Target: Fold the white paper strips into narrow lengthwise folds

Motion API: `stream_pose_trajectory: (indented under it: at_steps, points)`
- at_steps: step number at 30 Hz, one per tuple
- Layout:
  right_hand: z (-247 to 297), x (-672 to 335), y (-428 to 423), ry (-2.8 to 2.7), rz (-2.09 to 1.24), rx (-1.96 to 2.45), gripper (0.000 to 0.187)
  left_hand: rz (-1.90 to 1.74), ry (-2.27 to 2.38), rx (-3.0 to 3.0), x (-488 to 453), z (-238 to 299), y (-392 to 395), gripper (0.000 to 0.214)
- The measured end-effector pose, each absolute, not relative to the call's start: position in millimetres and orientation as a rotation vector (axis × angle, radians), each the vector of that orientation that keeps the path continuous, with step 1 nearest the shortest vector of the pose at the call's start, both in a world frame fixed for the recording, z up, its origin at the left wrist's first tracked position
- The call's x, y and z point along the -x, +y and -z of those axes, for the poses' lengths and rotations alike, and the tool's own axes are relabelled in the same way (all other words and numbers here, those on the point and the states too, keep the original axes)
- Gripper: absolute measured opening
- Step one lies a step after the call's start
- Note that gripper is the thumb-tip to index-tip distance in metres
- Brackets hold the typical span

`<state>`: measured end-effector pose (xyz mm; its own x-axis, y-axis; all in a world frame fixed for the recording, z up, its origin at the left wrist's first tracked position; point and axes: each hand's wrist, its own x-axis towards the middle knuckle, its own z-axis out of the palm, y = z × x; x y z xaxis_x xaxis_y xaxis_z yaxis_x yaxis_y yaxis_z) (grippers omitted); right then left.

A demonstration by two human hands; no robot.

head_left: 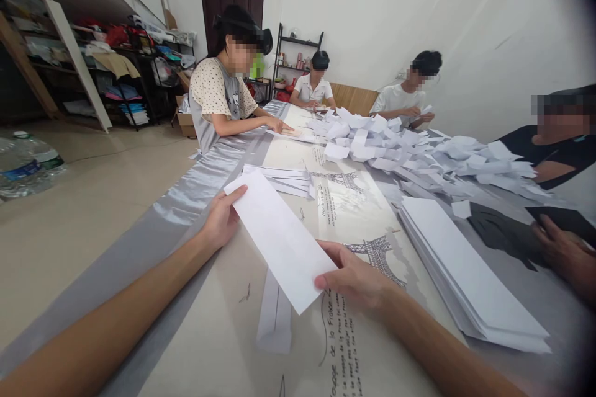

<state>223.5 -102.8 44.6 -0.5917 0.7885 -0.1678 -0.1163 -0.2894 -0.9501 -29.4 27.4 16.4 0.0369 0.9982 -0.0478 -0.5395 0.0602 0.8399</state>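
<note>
I hold a long white paper strip [278,237] slanted above the table. My left hand [220,219] grips its far upper end, fingers closed on the edge. My right hand [357,281] pinches its near lower end with the thumb on top. Under the strip lies another narrow white strip [274,316] flat on the printed tablecloth [354,205]. A thick stack of white strips [465,267] rests to the right of my right hand. A smaller stack of strips [286,178] lies beyond the held one.
A big heap of folded white paper pieces [419,152] covers the far middle of the table. Three people sit at the far end, and a fourth person's hand [565,254] rests at the right edge. Water bottles [28,164] stand at the left.
</note>
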Motion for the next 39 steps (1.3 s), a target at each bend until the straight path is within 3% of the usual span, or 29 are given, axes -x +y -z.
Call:
stream_pose_trajectory:
  at_steps: [17,25,35,39]
  points:
    - [-38,-228,-100,-1.294,-1.875,0.916,0.065,-1.320,0.800,-0.809,26,-17,22,0.038]
    - [-35,-228,-97,-1.186,-1.784,0.976,0.081,-0.987,0.724,-1.119,18,-16,1,0.049]
    - [-31,-231,-95,-1.305,-1.674,1.026,0.044,-0.598,0.678,-1.469,24,-28,-9,0.044]
    - [-30,-231,-93,-1.530,-1.475,1.104,0.041,-0.537,0.836,-1.564,26,-30,-12,0.046]
